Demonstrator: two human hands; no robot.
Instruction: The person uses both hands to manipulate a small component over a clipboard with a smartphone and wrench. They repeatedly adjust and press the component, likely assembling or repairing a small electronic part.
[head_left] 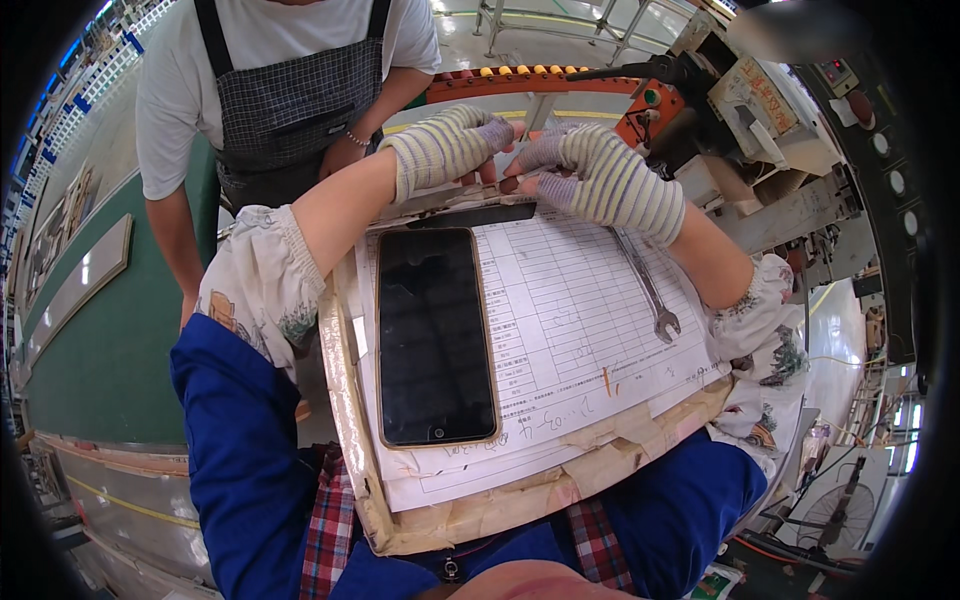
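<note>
Both my hands wear striped knit gloves with bare fingertips, and they come together over the far edge of a shallow, taped tray [345, 420]. My left hand [447, 150] has its fingers curled inward. Facing it, my right hand [605, 178] is bent with thumb and fingers pinched together. Whatever lies between the fingertips is too small and hidden to make out. Printed form sheets [570, 330] cover the tray. On them rest a black phone [436, 335] at the left and an open-end wrench [648, 285] at the right, its far end near my right hand.
A person in a checked apron [300, 120] stands at the far left beside a green table [110, 330]. Beyond my hands runs an orange conveyor [480, 85] with yellow rollers. Machinery with a control panel [885, 170] stands on the right, and a fan [840, 505] at lower right.
</note>
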